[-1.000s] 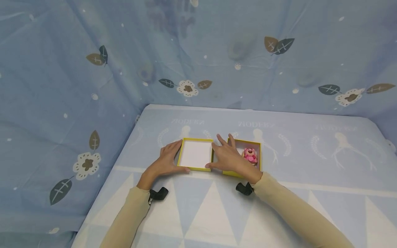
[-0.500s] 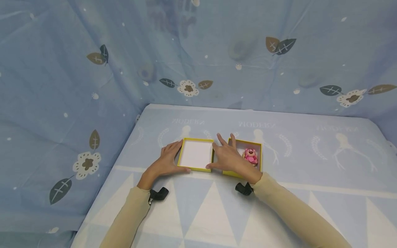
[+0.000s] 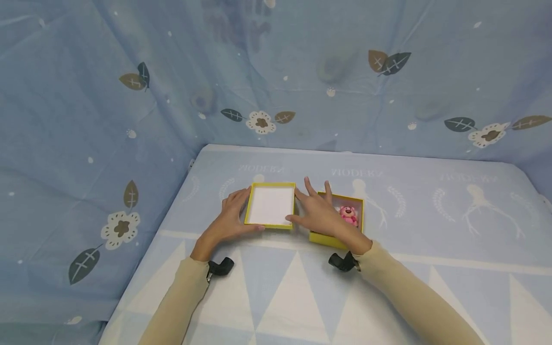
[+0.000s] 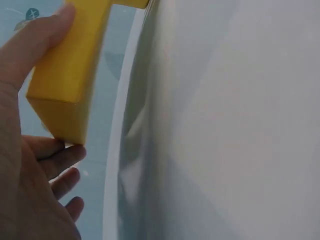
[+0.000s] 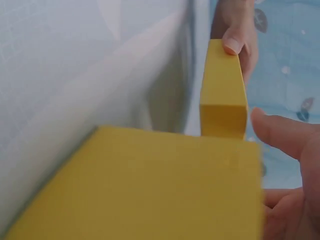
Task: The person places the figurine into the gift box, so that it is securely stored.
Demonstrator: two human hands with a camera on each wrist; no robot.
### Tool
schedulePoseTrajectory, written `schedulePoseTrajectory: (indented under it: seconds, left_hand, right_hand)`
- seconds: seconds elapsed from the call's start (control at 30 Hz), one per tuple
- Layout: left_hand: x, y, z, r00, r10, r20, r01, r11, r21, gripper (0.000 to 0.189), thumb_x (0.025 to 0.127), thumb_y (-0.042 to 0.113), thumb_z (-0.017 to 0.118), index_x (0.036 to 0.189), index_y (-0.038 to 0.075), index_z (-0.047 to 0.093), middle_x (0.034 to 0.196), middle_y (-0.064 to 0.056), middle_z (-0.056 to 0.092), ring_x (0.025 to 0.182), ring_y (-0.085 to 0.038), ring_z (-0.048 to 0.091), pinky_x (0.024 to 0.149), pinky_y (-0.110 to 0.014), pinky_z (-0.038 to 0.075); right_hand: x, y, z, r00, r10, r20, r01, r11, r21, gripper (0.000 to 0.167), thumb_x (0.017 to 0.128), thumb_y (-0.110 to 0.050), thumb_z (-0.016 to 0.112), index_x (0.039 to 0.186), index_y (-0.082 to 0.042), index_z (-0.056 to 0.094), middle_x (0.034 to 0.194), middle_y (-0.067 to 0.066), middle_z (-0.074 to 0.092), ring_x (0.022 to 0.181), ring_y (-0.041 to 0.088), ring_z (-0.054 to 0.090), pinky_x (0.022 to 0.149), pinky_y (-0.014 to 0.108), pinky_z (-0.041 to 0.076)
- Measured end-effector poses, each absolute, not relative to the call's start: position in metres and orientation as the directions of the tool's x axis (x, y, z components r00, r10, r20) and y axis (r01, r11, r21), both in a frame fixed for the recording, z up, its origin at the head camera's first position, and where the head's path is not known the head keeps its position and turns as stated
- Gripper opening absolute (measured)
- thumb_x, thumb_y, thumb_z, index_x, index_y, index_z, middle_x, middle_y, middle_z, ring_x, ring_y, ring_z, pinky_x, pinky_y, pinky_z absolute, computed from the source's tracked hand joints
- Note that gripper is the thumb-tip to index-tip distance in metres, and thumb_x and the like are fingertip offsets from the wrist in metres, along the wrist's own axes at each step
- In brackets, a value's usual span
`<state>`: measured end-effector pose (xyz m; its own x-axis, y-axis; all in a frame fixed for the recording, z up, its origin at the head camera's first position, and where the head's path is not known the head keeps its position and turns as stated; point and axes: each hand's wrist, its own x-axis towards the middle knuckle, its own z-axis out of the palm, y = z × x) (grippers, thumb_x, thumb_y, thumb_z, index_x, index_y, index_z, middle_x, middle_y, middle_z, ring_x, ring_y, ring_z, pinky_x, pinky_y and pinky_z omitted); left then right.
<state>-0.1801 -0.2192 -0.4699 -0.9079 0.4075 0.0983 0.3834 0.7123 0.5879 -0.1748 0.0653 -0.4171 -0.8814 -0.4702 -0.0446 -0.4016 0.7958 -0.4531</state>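
Observation:
A square yellow box lid (image 3: pixel 270 206), its white inside facing up, is held between both hands, slightly above the table. My left hand (image 3: pixel 230 218) grips its left side, thumb on the near wall and fingers at the far left corner. My right hand (image 3: pixel 319 213) holds the right side, thumb at the near corner and index finger at the far one; its other fingers stick out over the open yellow box (image 3: pixel 329 240). Inside that box sits a pink bear figure (image 3: pixel 348 215), partly hidden by my right hand. The left wrist view shows the lid's yellow walls (image 4: pixel 65 60).
The table (image 3: pixel 297 297) wears a pale blue and white patterned cloth. Blue floral curtains (image 3: pixel 302 72) hang behind it and along the left side. A black wrist mount (image 3: pixel 221 267) sits at my left wrist, with another black mount (image 3: pixel 342 262) at my right.
Both hands have raised the box lid a little and shifted it away from me over the last half second. The open box and the bear figure have stayed put.

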Motion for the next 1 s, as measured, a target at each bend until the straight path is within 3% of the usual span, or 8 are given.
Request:
schedulePoseTrajectory:
  seconds: [0.13, 0.37, 0.43, 0.6, 0.67, 0.77, 0.9, 1.0]
  left_hand:
    - [-0.184, -0.209, -0.461, -0.901, 0.399, 0.172, 0.411, 0.656, 0.633, 0.110, 0.070, 0.049, 0.084, 0.157, 0.019, 0.023, 0.157, -0.008, 0.033, 0.144, -0.032, 0.021, 0.106, -0.055, 0.019]
    - [-0.190, -0.174, -0.437, -0.864, 0.407, 0.296, 0.489, 0.536, 0.689, 0.110, 0.068, 0.040, 0.089, 0.155, 0.015, 0.028, 0.157, -0.009, 0.033, 0.144, -0.031, 0.024, 0.106, -0.056, 0.019]
    - [-0.191, -0.162, -0.433, -0.854, 0.411, 0.319, 0.506, 0.512, 0.695, 0.110, 0.066, 0.036, 0.090, 0.155, 0.014, 0.029, 0.156, -0.009, 0.034, 0.143, -0.030, 0.025, 0.105, -0.055, 0.020]
    - [-0.193, -0.133, -0.431, -0.842, 0.424, 0.334, 0.521, 0.481, 0.705, 0.111, 0.066, 0.029, 0.091, 0.154, 0.012, 0.027, 0.155, -0.009, 0.035, 0.140, -0.029, 0.028, 0.104, -0.053, 0.024]
    - [-0.194, -0.121, -0.433, -0.841, 0.429, 0.329, 0.519, 0.468, 0.715, 0.111, 0.066, 0.028, 0.091, 0.154, 0.011, 0.027, 0.154, -0.009, 0.035, 0.139, -0.029, 0.029, 0.105, -0.053, 0.025]
    - [-0.195, -0.106, -0.434, -0.838, 0.442, 0.319, 0.517, 0.461, 0.721, 0.111, 0.066, 0.030, 0.091, 0.154, 0.011, 0.027, 0.154, -0.009, 0.036, 0.140, -0.027, 0.029, 0.106, -0.053, 0.025]
    - [-0.196, -0.091, -0.432, -0.831, 0.461, 0.311, 0.523, 0.457, 0.719, 0.110, 0.066, 0.030, 0.092, 0.154, 0.011, 0.028, 0.153, -0.008, 0.037, 0.140, -0.026, 0.030, 0.106, -0.052, 0.026]
    - [-0.196, -0.084, -0.430, -0.817, 0.476, 0.325, 0.546, 0.457, 0.702, 0.110, 0.066, 0.029, 0.092, 0.154, 0.010, 0.028, 0.153, -0.008, 0.039, 0.139, -0.028, 0.031, 0.105, -0.052, 0.024]
  right_hand:
    - [-0.171, 0.080, -0.405, -0.889, -0.458, 0.010, -0.393, 0.751, -0.531, 0.082, 0.089, -0.049, 0.066, 0.152, -0.007, 0.034, 0.161, 0.023, 0.007, 0.151, 0.032, 0.014, 0.114, 0.064, -0.012]
    - [-0.161, 0.116, -0.394, -0.901, -0.416, 0.123, -0.402, 0.695, -0.597, 0.078, 0.090, -0.039, 0.069, 0.152, -0.006, 0.034, 0.160, 0.026, 0.003, 0.150, 0.040, 0.011, 0.115, 0.064, -0.005]
    - [-0.158, 0.126, -0.392, -0.909, -0.393, 0.139, -0.391, 0.686, -0.614, 0.077, 0.091, -0.036, 0.069, 0.152, -0.006, 0.033, 0.160, 0.027, 0.001, 0.143, 0.039, 0.032, 0.115, 0.064, -0.003]
    - [-0.149, 0.150, -0.389, -0.932, -0.332, 0.147, -0.343, 0.667, -0.662, 0.076, 0.091, -0.033, 0.069, 0.152, -0.007, 0.033, 0.161, 0.024, 0.002, 0.138, 0.044, 0.040, 0.115, 0.063, 0.005]
    - [-0.145, 0.160, -0.389, -0.940, -0.314, 0.136, -0.317, 0.654, -0.687, 0.074, 0.093, -0.034, 0.068, 0.153, -0.009, 0.032, 0.162, 0.021, 0.005, 0.144, 0.050, 0.024, 0.113, 0.066, 0.010]
    - [-0.142, 0.173, -0.390, -0.943, -0.303, 0.141, -0.308, 0.629, -0.713, 0.073, 0.094, -0.034, 0.066, 0.153, -0.010, 0.032, 0.162, 0.019, 0.013, 0.143, 0.050, 0.023, 0.112, 0.067, 0.018]
    - [-0.137, 0.187, -0.393, -0.947, -0.286, 0.149, -0.302, 0.627, -0.718, 0.072, 0.094, -0.032, 0.066, 0.153, -0.009, 0.032, 0.158, 0.020, 0.029, 0.142, 0.044, 0.031, 0.108, 0.064, 0.031]
    - [-0.134, 0.191, -0.395, -0.956, -0.258, 0.137, -0.278, 0.654, -0.704, 0.072, 0.095, -0.032, 0.065, 0.154, -0.009, 0.032, 0.151, 0.021, 0.042, 0.131, 0.042, 0.045, 0.101, 0.060, 0.041]
